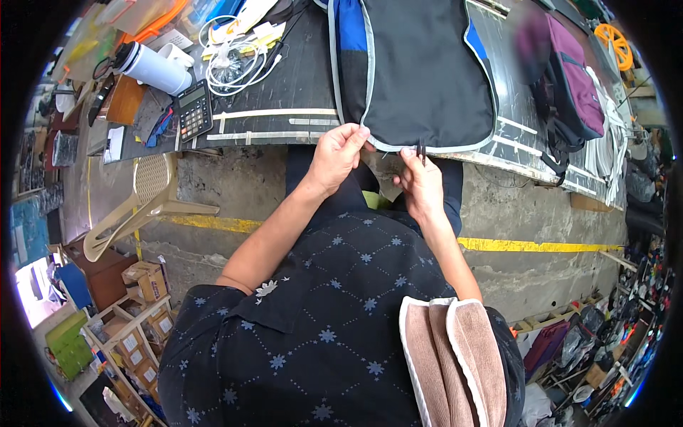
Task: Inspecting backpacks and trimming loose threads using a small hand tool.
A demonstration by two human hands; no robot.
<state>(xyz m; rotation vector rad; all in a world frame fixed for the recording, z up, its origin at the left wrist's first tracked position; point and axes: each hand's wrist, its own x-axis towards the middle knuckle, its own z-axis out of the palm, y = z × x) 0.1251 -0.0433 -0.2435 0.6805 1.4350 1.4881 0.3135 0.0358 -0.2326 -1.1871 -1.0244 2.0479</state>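
Observation:
A black fabric panel (427, 78) with light grey binding and blue side patches hangs slightly over the table's near edge. It looks like part of a bag. My left hand (336, 158) pinches its bound lower-left corner between thumb and fingers. At the bottom edge, my right hand (421, 186) is closed around a slim black tool (421, 150), its thumb against the grey binding. Most of that tool is hidden by the fingers, so its kind cannot be made out. A short loose thread seems to show at the binding between my hands.
On the dark table (299, 92) lie a calculator (193, 110), a white bottle (158, 69) and a coiled white cable (238, 67) at left. A purple backpack (575, 85) sits at right. A beige plastic chair (153, 185) stands left below. A brown towel (455, 363) hangs over my shoulder.

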